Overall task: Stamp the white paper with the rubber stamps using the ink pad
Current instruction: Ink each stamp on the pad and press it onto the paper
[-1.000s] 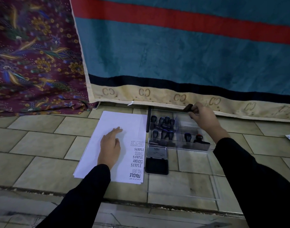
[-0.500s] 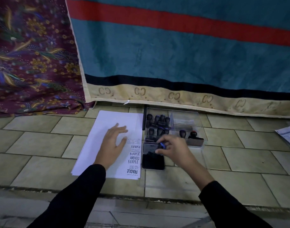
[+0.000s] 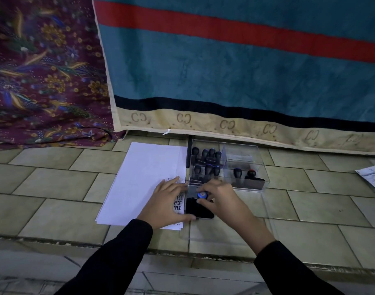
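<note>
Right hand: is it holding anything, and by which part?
The right hand has a grip on a rubber stamp by its blue-topped handle, over the ink pad. The left hand holds nothing, resting on the white paper.

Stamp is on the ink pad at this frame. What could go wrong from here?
The left hand covers the printed words on the white paper, so it could smear fresh ink. The right hand presses the blue-topped stamp onto the ink pad beside the clear stamp box; lifting may knock it.

Left hand (image 3: 168, 202) now against ink pad (image 3: 198, 209); stamp (image 3: 202, 195) brought down from box.
</note>
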Demonstrator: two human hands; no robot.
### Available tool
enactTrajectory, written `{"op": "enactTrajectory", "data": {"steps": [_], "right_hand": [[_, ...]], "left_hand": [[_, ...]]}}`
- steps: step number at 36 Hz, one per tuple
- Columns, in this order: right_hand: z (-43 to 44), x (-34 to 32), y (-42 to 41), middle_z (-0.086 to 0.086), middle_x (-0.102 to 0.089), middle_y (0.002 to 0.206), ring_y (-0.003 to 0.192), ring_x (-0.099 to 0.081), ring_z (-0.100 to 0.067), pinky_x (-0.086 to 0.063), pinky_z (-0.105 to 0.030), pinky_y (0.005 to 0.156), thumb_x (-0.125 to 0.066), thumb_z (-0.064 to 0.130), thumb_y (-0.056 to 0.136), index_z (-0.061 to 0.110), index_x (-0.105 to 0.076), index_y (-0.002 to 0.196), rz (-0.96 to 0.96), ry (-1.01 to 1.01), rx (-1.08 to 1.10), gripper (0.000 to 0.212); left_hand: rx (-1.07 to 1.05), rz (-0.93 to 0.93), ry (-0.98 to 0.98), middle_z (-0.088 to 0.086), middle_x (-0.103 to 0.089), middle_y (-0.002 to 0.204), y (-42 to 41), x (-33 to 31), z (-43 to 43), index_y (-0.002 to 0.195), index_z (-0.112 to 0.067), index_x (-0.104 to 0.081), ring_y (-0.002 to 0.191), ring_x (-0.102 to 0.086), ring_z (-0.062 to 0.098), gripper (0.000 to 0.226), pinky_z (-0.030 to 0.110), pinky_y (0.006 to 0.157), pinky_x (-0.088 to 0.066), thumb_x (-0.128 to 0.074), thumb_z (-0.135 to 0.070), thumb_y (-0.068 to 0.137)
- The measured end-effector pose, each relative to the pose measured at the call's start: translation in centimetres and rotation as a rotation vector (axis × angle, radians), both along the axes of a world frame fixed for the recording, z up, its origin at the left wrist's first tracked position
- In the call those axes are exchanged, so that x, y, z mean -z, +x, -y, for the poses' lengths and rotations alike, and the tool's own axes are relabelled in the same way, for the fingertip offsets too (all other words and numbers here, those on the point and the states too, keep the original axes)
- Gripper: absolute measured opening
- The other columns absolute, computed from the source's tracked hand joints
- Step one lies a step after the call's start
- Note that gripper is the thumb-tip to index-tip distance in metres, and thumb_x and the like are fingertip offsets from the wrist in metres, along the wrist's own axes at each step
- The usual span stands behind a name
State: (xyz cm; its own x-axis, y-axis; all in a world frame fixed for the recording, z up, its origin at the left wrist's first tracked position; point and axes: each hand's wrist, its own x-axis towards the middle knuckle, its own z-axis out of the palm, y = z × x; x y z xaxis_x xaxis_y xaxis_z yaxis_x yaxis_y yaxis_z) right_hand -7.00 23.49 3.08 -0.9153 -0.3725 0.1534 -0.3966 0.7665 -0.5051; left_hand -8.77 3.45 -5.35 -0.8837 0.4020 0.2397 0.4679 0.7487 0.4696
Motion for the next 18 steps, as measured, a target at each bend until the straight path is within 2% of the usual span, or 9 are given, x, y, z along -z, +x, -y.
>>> {"op": "enactTrajectory", "data": {"steps": [8, 18], "right_hand": [[0.13, -0.26, 0.19, -0.008, -0.064, 0.101, 0.083, -0.064, -0.021, -0.052, -0.029, 0.079, -0.071, 0.014, 0.08, 0.008, -0.068, 0.104, 0.002, 0.029, -0.04, 0.025], [0.48, -0.59, -0.09, -0.007, -0.065, 0.099, 0.086, -0.062, -0.021, -0.052, -0.033, 0.08, -0.071, 0.015, 0.078, 0.008, -0.069, 0.1, 0.054, 0.096, -0.057, 0.023]], "left_hand": [[-0.017, -0.019, 0.003, -0.021, -0.044, 0.141, -0.35, 0.27, -0.13, 0.132, -0.032, -0.047, 0.137, 0.0, -0.016, 0.094, 0.025, 0.116, 0.0, -0.051, -0.09, 0.059], [-0.018, -0.035, -0.003, -0.021, -0.045, 0.139, -0.35, 0.03, -0.24, 0.13, -0.03, -0.05, 0.137, -0.005, -0.013, 0.094, 0.026, 0.117, 0.0, -0.052, -0.09, 0.058]]}}
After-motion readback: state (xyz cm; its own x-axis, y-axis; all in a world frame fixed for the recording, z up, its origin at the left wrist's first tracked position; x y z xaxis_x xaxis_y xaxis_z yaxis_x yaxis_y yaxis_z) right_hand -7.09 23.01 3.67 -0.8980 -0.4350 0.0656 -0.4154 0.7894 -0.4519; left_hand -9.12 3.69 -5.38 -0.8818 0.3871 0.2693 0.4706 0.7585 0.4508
